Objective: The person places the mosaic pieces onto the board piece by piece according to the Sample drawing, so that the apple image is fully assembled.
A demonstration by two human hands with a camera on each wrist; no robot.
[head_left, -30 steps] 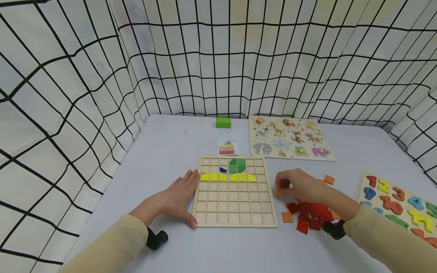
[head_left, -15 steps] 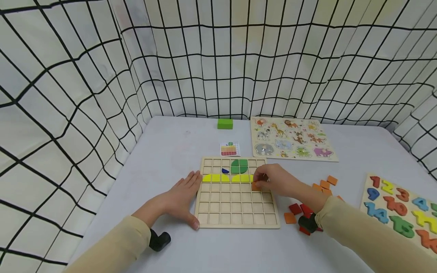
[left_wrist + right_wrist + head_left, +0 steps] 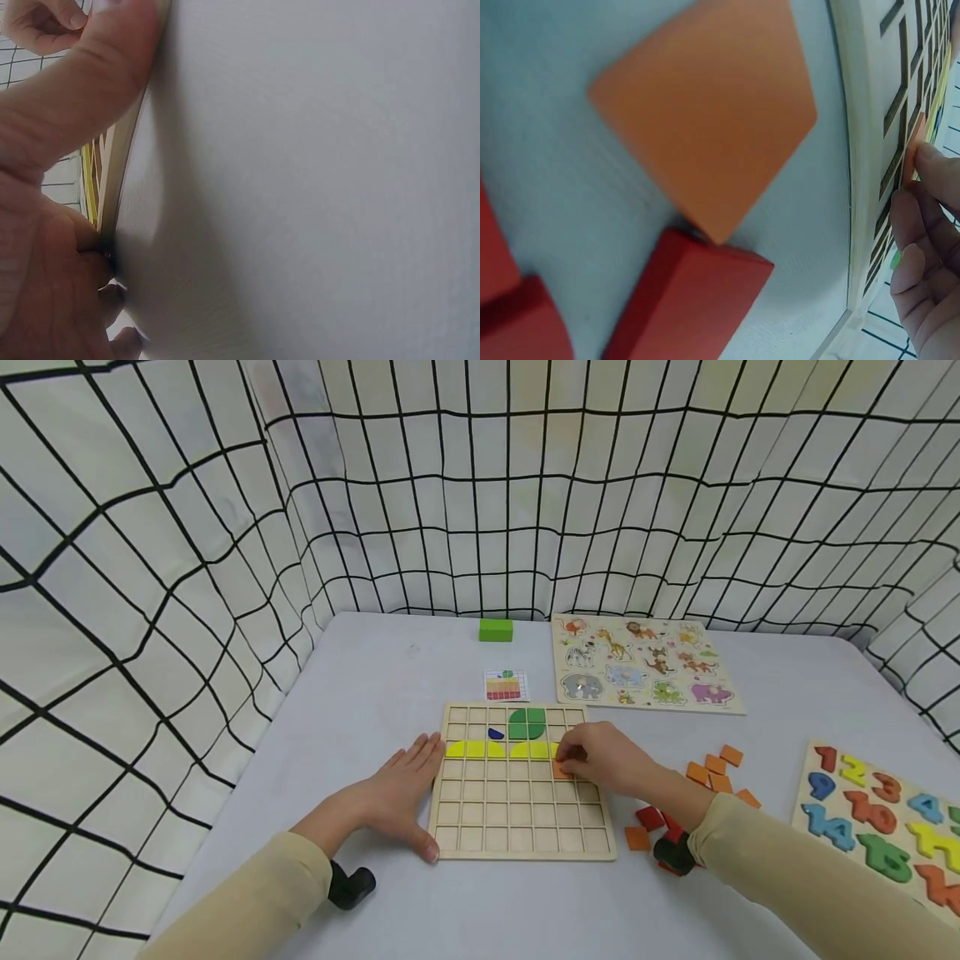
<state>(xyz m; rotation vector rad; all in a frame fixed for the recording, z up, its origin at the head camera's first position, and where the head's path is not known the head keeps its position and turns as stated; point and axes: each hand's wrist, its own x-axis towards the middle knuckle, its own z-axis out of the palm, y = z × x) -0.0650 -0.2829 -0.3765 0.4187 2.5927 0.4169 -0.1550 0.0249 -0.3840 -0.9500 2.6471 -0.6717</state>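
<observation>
- Closest to the near edge of the table (image 3: 405, 660), we see the left hand (image 3: 397, 802), its fingers straight and the thumb spread wide; the fingertips touch the grid board's left edge, the thumb its near left corner.
- Right of the grid board (image 3: 525, 857), toward the table's near right corner, lie red tiles (image 3: 649, 817) beside a single orange square (image 3: 637, 838), partly hidden under the right forearm.
- Along the table's right edge we find a number board (image 3: 839, 787).
- A group of orange tiles (image 3: 717, 769) lies just beyond the red ones.
- The right hand (image 3: 607, 756) pinches an orange tile (image 3: 560, 770) between thumb and fingers at the grid board's right side, just nearer than the yellow pieces (image 3: 474, 749); we cannot tell whether it is seated.
- Farther up the grid board we see a blue piece (image 3: 497, 733) and green pieces (image 3: 527, 723).
- Beyond it lies a picture card (image 3: 506, 686).
- An animal board (image 3: 697, 707) and a green block (image 3: 496, 630) sit by the table's far edge.
</observation>
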